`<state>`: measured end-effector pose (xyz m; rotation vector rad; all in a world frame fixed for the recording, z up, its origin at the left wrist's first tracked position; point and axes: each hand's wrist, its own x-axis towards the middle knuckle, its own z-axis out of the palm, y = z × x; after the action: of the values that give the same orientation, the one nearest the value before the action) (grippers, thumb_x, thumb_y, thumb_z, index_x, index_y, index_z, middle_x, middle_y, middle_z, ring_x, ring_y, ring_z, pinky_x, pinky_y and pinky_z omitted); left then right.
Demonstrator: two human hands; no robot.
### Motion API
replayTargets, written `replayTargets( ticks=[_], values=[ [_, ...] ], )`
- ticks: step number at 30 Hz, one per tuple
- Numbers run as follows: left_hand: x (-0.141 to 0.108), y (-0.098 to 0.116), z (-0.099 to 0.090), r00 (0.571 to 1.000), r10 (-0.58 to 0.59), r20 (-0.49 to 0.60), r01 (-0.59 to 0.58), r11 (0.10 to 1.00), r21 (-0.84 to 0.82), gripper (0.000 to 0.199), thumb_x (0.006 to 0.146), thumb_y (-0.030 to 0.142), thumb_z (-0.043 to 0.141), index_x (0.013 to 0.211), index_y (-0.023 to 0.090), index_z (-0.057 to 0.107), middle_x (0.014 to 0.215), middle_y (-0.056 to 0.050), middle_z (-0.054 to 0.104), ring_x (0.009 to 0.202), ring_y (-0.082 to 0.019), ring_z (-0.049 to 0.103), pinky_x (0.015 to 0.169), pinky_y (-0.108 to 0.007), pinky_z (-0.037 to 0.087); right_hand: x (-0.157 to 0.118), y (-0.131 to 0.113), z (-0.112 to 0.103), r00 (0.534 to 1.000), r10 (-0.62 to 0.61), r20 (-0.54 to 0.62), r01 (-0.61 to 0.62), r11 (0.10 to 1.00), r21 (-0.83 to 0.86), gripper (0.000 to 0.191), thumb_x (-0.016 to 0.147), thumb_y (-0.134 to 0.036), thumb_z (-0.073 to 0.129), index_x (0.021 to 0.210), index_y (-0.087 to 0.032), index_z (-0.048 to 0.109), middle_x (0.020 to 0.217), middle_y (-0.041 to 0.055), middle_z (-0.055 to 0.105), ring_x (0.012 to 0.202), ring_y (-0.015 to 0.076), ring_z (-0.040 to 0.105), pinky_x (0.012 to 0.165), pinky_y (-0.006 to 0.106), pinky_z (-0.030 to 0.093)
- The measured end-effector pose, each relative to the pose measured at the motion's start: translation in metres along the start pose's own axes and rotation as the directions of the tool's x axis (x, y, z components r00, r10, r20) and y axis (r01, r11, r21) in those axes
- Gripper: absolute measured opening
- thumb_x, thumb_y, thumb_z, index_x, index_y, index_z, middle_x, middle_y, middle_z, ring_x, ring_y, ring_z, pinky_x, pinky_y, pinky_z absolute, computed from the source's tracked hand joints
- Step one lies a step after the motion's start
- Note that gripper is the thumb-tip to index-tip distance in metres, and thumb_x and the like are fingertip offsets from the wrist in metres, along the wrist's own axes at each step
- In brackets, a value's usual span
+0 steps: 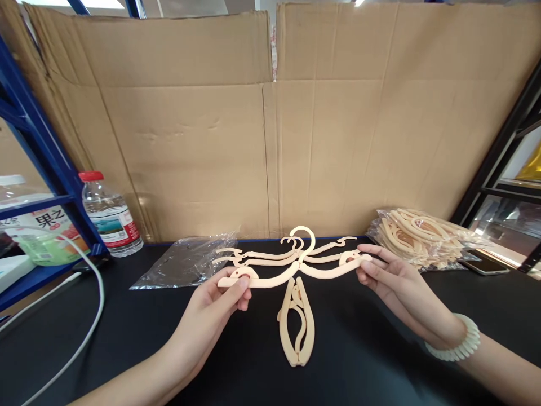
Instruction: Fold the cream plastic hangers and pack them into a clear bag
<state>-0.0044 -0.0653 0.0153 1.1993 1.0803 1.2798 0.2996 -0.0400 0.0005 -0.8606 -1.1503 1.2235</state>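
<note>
Between my hands an unfolded cream-coloured folding clothes hanger [270, 281] is held up, its hook pointing upward. My left hand [215, 304] pinches the end of its left arm. My right hand [393, 282] grips the end of the right arm between thumb and fingers. Just behind it, more unfolded hangers [266, 260] lie on the table, partly hidden by the held one. Nearer to me, a folded hanger [310, 324] rests on the black table [249, 366], its two arms closed together into a loop shape.
A clear plastic bag [177, 262] lies flat at the left back. At the right back, a bag of folded hangers [416, 234] sits beside a phone [486, 264]. A water bottle [112, 220] and a white cable [95, 316] are on the left. Cardboard [203, 152] walls the back.
</note>
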Motion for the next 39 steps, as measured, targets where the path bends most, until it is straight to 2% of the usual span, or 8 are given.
replayTargets(
  ticks=[4,8,13,18,23,27,33,39],
  values=[
    [-0.006,0.005,0.005,0.999,-0.019,0.031,0.020,0.999,-0.047,0.028,0.078,0.042,0.074,0.074,0.017,0.063,0.070,0.002,0.054,0.064,-0.011,0.046,0.063,-0.023,0.041,-0.004,0.002,0.006,1.000,0.002,-0.002,-0.002,0.998,0.055,0.023,0.081,-0.035,0.073,0.093,-0.023,0.059,0.084,-0.0003,0.058,0.072,0.0121,0.053,0.070,0.024,0.051],
    [-0.013,0.005,0.011,0.995,-0.033,0.089,0.037,0.998,-0.041,0.026,0.079,0.041,0.073,0.076,0.016,0.064,0.075,0.001,0.053,0.062,-0.009,0.042,0.063,-0.023,0.039,-0.013,0.007,0.013,1.000,-0.014,0.010,0.013,0.999,0.045,0.019,0.085,-0.036,0.068,0.091,-0.023,0.054,0.084,0.0011,0.058,0.071,0.0144,0.054,0.071,0.031,0.054],
    [-0.019,0.002,0.015,0.985,-0.049,0.164,0.051,0.999,-0.003,0.029,0.086,0.044,0.065,0.078,0.016,0.062,0.072,0.002,0.049,0.061,-0.009,0.038,0.059,-0.023,0.036,-0.027,0.008,0.027,0.980,0.020,0.199,-0.016,1.000,-0.022,0.018,0.091,-0.036,0.060,0.082,-0.021,0.053,0.082,0.0020,0.059,0.074,0.0158,0.057,0.074,0.035,0.053],
    [-0.021,-0.002,0.015,0.975,-0.039,0.220,0.025,0.997,0.068,0.029,0.089,0.045,0.060,0.088,0.016,0.064,0.074,0.001,0.052,0.063,-0.009,0.042,0.061,-0.022,0.038,-0.040,0.004,0.034,0.869,0.070,0.490,-0.017,0.994,-0.112,0.019,0.094,-0.032,0.057,0.111,-0.026,0.062,0.109,0.0064,0.063,0.095,0.0192,0.062,0.081,0.034,0.054],
    [-0.025,-0.003,0.020,0.938,-0.033,0.344,0.006,0.997,0.079,0.030,0.089,0.045,0.060,0.085,0.016,0.063,0.073,0.000,0.055,0.064,-0.010,0.046,0.058,-0.022,0.041,-0.053,0.002,0.035,0.754,0.128,0.644,-0.013,0.984,-0.180,0.038,0.092,-0.028,0.060,0.129,-0.037,0.056,0.149,0.0055,0.037,0.114,0.0229,0.059,0.092,0.037,0.054],
    [-0.027,-0.004,0.025,0.928,-0.049,0.369,0.025,0.997,0.069,0.031,0.087,0.047,0.062,0.086,0.016,0.064,0.073,0.000,0.056,0.063,-0.011,0.048,0.056,-0.021,0.042,-0.057,0.001,0.034,0.731,0.121,0.672,0.044,0.974,-0.223,0.055,0.086,-0.018,0.066,0.133,-0.043,0.052,0.153,0.0001,0.031,0.130,0.0258,0.048,0.099,0.036,0.051],
    [-0.027,-0.006,0.028,0.922,-0.034,0.386,0.006,0.997,0.072,0.027,0.088,0.043,0.061,0.087,0.017,0.064,0.073,0.000,0.055,0.063,-0.011,0.048,0.058,-0.022,0.043,-0.061,0.003,0.037,0.744,0.148,0.652,0.008,0.973,-0.230,0.064,0.082,-0.012,0.066,0.135,-0.044,0.049,0.158,0.0007,0.019,0.109,0.0206,0.063,0.082,0.032,0.061],
    [-0.033,-0.006,0.030,0.905,-0.026,0.425,-0.006,0.997,0.075,0.022,0.090,0.040,0.060,0.090,0.018,0.063,0.080,-0.001,0.058,0.070,-0.012,0.051,0.062,-0.023,0.043,-0.065,0.003,0.038,0.723,0.148,0.675,0.031,0.969,-0.246,0.063,0.083,-0.018,0.068,0.137,-0.043,0.047,0.157,0.0026,0.022,0.104,0.0196,0.064,0.086,0.036,0.061]
  ],
)
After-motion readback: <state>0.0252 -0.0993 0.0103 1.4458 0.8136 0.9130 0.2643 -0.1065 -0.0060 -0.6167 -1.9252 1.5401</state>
